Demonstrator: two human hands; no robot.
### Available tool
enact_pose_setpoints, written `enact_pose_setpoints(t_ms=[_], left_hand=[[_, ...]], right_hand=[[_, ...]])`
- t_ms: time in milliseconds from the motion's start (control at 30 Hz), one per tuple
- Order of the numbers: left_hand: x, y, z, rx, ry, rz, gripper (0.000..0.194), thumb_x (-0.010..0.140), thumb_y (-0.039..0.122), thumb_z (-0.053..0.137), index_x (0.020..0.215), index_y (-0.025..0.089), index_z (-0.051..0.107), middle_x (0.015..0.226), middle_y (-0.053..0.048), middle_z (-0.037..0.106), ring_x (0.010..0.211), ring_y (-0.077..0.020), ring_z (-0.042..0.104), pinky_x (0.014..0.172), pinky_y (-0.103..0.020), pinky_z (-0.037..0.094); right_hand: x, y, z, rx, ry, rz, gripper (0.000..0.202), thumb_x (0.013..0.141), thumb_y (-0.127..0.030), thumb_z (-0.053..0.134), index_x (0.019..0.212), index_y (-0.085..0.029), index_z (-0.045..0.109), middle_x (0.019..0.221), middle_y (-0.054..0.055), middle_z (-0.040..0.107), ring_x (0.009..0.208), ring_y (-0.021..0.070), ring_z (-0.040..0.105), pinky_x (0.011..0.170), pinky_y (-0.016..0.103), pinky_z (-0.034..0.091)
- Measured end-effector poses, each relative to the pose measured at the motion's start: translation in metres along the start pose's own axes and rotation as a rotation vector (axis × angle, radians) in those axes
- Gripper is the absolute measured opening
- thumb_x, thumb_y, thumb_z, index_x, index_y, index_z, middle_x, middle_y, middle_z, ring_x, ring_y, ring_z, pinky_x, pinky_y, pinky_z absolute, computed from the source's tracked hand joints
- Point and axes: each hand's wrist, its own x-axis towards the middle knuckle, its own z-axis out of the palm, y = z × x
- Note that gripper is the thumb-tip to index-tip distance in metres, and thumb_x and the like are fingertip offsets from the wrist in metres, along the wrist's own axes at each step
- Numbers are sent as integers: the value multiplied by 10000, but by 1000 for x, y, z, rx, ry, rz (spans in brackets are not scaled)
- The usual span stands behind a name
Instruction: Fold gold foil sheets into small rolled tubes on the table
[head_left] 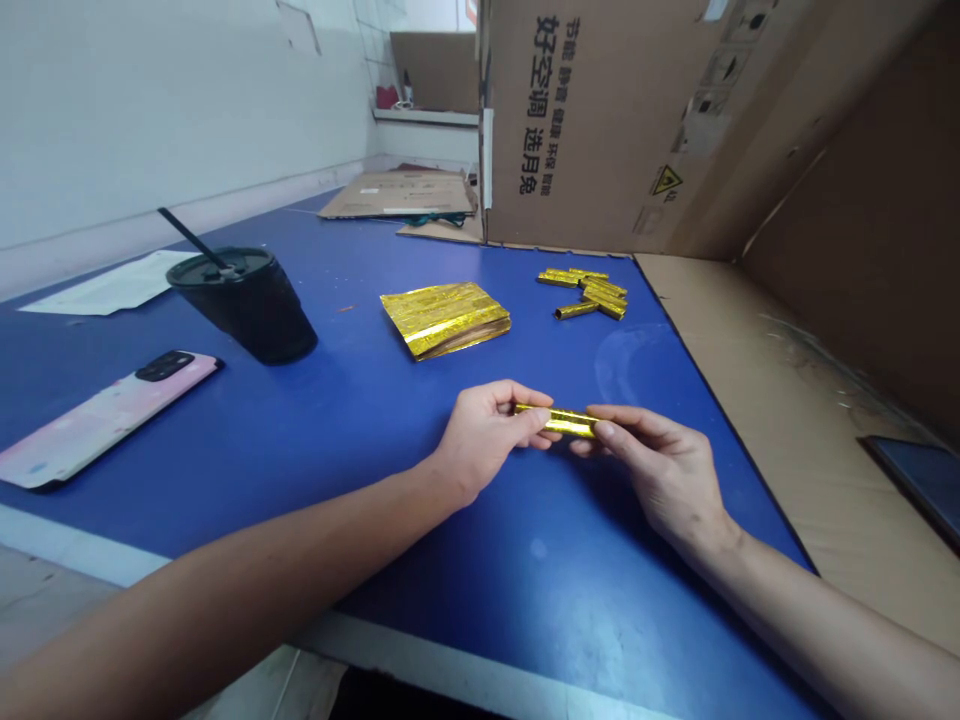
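Observation:
Both hands grip a narrow folded strip of gold foil paper (570, 423) just above the blue table. My left hand (491, 430) pinches its left end between thumb and fingers. The right end is in the closed thumb and fingers of my right hand (664, 465). Beyond my left hand lies a stack of gold foil paper sheets (446, 312), with brown undersides showing at the near edge. Farther right, several rolled or folded gold paper pieces (604, 297) lie in a loose pile.
A black cup with a straw (255, 305) and a phone in a pink-white case (105, 415) are at the left, near a white paper sheet (112, 283). A big cardboard box (600, 130) stands behind the blue table (465, 570). A dark flat device (919, 480) lies at right.

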Motion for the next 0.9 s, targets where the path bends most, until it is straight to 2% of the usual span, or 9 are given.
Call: enact_pose_setpoints(t_ms=[367,567,633,733,900], left_hand=[[2,1,-2,-20,-10,16,114,694,133,611,787,84,569,664,-45,655,594,-116,637,567,-215,517],[3,3,-4,31,28,41,102,699,139,600,785,90,572,685,-40,652,602,-109,632,591,-219,517],[2,2,-5,109,18,109,108,696,154,605,781,93,578,685,-37,650,601,-109,624,615,-237,521],[-1,-1,-6,269,-22,307,125,703,175,603,810,110,593,762,-39,649,688,-122,623,697,-263,521],[-6,-3,-9,527,-88,640,114,760,145,530,846,144,606,912,-62,622,870,-148,593,767,-272,503]], right_hand=[[4,4,-2,23,22,20,149,662,-250,696,796,-185,687,643,21,698,581,160,648,630,310,533],[5,3,-5,-18,45,-20,138,672,-251,689,798,-197,682,660,22,696,599,153,643,669,314,524],[5,1,-5,-9,30,-37,179,675,-252,686,846,-206,668,723,25,699,640,158,645,696,327,520],[4,0,-4,67,3,-48,293,674,-267,685,959,-230,626,853,28,689,668,169,648,687,357,523],[6,0,-3,125,-69,87,237,681,-296,680,893,-194,648,680,26,686,587,165,646,631,332,520]])
